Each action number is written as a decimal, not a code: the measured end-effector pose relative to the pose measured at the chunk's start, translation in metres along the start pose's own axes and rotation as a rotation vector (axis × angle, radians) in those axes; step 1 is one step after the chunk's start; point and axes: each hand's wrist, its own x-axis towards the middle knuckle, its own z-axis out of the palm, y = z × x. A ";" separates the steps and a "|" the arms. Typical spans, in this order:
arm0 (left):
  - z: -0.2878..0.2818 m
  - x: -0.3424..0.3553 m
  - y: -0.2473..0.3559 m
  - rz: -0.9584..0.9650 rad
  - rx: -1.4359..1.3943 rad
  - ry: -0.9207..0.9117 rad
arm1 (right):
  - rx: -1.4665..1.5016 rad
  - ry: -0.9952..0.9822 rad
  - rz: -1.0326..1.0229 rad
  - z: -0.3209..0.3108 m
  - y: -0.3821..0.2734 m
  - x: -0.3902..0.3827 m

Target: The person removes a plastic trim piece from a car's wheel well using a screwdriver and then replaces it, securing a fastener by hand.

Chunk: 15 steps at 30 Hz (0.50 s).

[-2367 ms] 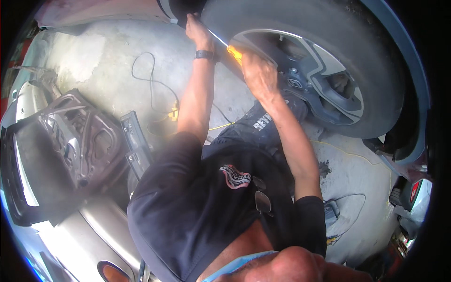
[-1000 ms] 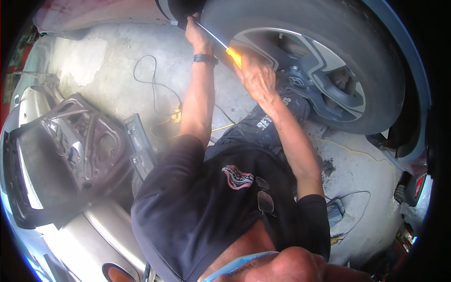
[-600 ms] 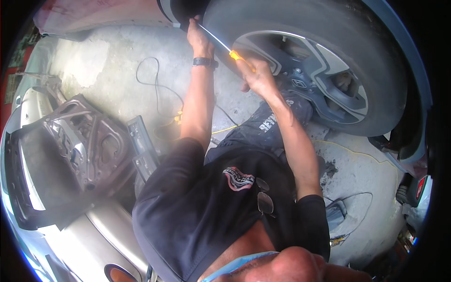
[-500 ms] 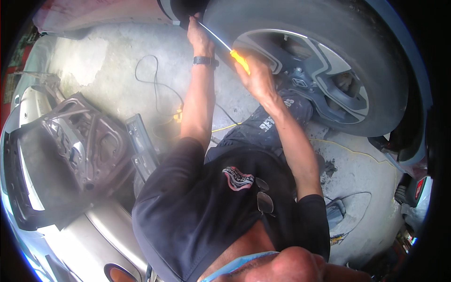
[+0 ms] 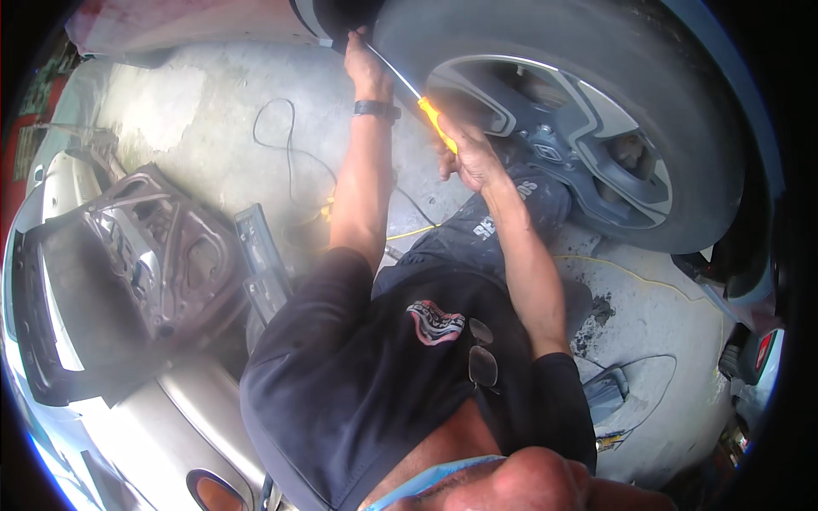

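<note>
My right hand (image 5: pixel 474 159) grips the butt end of a screwdriver's yellow handle (image 5: pixel 437 124), its fingers curled below it. The long thin steel shaft slants up and left to the dark gap at the wheel arch (image 5: pixel 342 19), beside the tire (image 5: pixel 545 30). At that gap is my left hand (image 5: pixel 366 70), with a dark watch on the wrist. Its fingers are closed close to the shaft's tip; what they pinch, if anything, is too small to make out. The screwdriver's tip is hidden there too.
The spoked wheel (image 5: pixel 550 145) stands right in front of my knees. A dark cable (image 5: pixel 290 153) and a yellow cord (image 5: pixel 630 266) lie across the concrete floor. At left, a removed car panel (image 5: pixel 170 247) leans near a light-coloured car body (image 5: pixel 162 434).
My right hand has shifted down toward the handle's end and its grip has turned, so more of the yellow handle shows. My left hand stays at the arch.
</note>
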 end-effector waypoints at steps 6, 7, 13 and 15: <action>0.007 -0.015 0.003 0.021 0.028 -0.039 | -1.032 0.245 -0.705 -0.001 -0.005 0.009; 0.007 -0.011 0.001 0.008 0.020 -0.026 | -1.174 0.294 -0.744 -0.001 -0.003 0.007; 0.005 -0.001 0.008 -0.020 -0.002 -0.002 | -1.015 0.319 -0.651 0.011 -0.012 0.001; 0.010 0.000 0.007 -0.033 -0.009 -0.002 | -0.407 0.147 -0.165 0.009 -0.023 -0.003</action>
